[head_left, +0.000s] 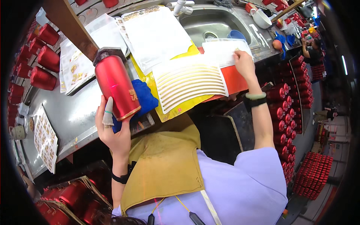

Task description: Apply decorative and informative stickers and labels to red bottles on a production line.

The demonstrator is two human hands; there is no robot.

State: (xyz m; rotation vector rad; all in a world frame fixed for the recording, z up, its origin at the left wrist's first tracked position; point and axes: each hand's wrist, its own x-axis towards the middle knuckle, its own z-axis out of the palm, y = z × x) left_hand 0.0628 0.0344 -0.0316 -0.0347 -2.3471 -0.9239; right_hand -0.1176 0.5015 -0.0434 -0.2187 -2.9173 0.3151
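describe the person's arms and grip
Left grip: pale finger cover with a green band, black wristband below. Right grip: ungloved, pale green bangle and dark band at the wrist. The right sleeve is short and lilac.

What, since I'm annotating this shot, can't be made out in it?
In the head view:
Whether the right hand grips the white sheet beneath it: fingertips blurred.
The full shape of the blue cloth: the red bottle and left hand cover part.
What the distant co-worker handles: too small.
How many red containers stand lower left: the dark rim cuts them off.
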